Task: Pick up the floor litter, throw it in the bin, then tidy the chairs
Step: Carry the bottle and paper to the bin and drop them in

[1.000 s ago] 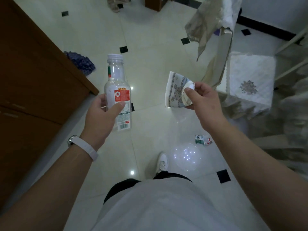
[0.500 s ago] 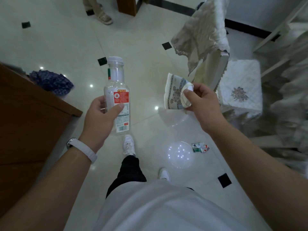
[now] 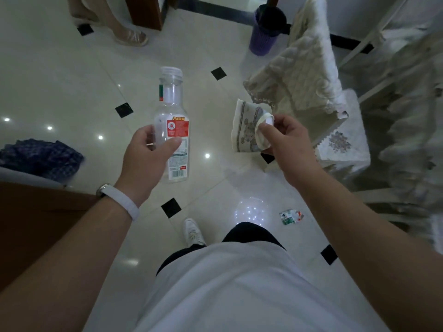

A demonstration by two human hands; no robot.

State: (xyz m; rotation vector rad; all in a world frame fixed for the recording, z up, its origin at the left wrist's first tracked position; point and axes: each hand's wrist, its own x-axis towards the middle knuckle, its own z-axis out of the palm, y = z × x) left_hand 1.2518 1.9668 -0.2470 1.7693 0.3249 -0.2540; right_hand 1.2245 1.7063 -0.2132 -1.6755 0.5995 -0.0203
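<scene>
My left hand (image 3: pixel 146 159) grips an empty clear plastic bottle (image 3: pixel 172 121) with a red label, held upright over the tiled floor. My right hand (image 3: pixel 285 142) pinches a crumpled patterned paper wrapper (image 3: pixel 247 130). A purple bin (image 3: pixel 265 32) with a dark liner stands ahead at the top, beside a chair (image 3: pixel 311 87) draped in a quilted cream cover. A small green and red scrap of litter (image 3: pixel 290 216) lies on the floor near my right leg.
A brown wooden cabinet (image 3: pixel 36 224) fills the left edge, with a dark blue cloth (image 3: pixel 40 156) on the floor beyond it. Another person's feet (image 3: pixel 129 34) stand at the top left. More cloth-covered furniture (image 3: pixel 407 116) crowds the right side.
I have walked forward: the bin has come into view ahead, the cabinet has slid back on the left, and the floor scrap is now beside my right leg. Both hands keep their holds.
</scene>
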